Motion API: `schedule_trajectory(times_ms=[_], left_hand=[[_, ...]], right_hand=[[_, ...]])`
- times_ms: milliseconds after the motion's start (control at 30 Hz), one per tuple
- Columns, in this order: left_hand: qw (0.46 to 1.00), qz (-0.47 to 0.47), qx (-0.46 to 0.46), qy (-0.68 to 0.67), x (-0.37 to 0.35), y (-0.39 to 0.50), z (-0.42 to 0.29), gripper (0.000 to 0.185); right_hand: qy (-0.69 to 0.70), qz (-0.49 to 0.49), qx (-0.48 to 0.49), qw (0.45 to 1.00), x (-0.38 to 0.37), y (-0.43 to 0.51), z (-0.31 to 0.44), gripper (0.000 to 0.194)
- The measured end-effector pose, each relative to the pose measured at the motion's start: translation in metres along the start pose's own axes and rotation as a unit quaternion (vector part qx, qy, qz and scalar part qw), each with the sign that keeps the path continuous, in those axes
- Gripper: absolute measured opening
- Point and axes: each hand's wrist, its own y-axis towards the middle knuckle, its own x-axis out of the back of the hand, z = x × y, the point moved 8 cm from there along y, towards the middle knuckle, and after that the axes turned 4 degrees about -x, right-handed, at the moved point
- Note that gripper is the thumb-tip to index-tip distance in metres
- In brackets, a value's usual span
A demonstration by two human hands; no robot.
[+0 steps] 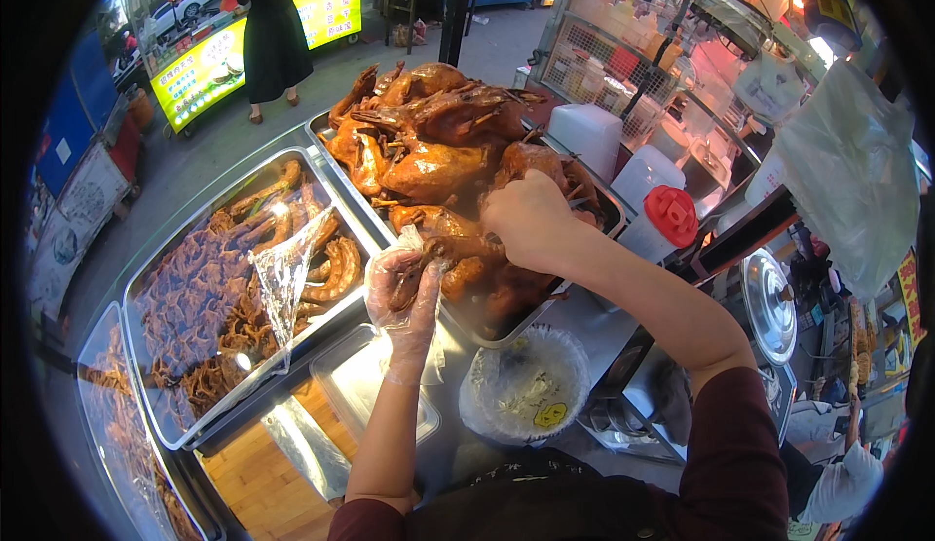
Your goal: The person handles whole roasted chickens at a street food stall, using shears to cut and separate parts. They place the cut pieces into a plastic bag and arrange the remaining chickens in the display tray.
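Observation:
A deep metal tray [478,338] is heaped with glossy brown roast ducks [438,168]. My left hand [398,296], in a clear plastic glove, grips the narrow end of one roast duck [464,260] at the tray's near left edge. Bare and curled, my right hand [529,223] is over the same duck's far side; its fingertips are hidden, so what they grasp cannot be seen. Left of the ducks, a second metal tray [241,395] holds braised duck necks [340,267] and smaller brown meat pieces [190,293], partly under clear film [288,260].
A cleaver [307,439] lies on a wooden cutting board [256,479], near a clear plastic lid [376,380]. Beside it stands a plastic-lined bowl [522,387]. A red-lidded container [668,216] and hanging plastic bags [847,176] are at right. A person [274,30] stands by another stall.

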Motion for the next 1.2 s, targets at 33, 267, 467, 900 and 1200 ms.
schedule_trajectory(times_ms=[33, 267, 467, 900, 1200], left_hand=[[1.000, 0.000, 0.006, 0.000, 0.000, 0.000, 0.001, 0.025], [1.000, 0.003, 0.026, 0.006, 0.003, -0.002, 0.005, 0.025], [0.999, 0.006, 0.034, 0.001, 0.001, -0.002, 0.003, 0.025], [1.000, 0.005, 0.015, 0.015, 0.001, 0.001, -0.004, 0.023], [0.999, -0.009, -0.002, 0.044, 0.002, 0.002, -0.004, 0.022]], right_hand=[[0.005, -0.009, 0.006, 1.000, -0.001, 0.000, -0.001, 0.012], [-0.018, 0.039, 0.005, 0.999, 0.002, 0.000, 0.007, 0.010], [-0.013, 0.018, 0.016, 1.000, 0.000, -0.002, 0.011, 0.010], [-0.009, 0.033, -0.005, 0.999, -0.001, -0.001, 0.007, 0.011], [-0.031, 0.021, 0.004, 0.999, -0.001, 0.000, 0.014, 0.008]])
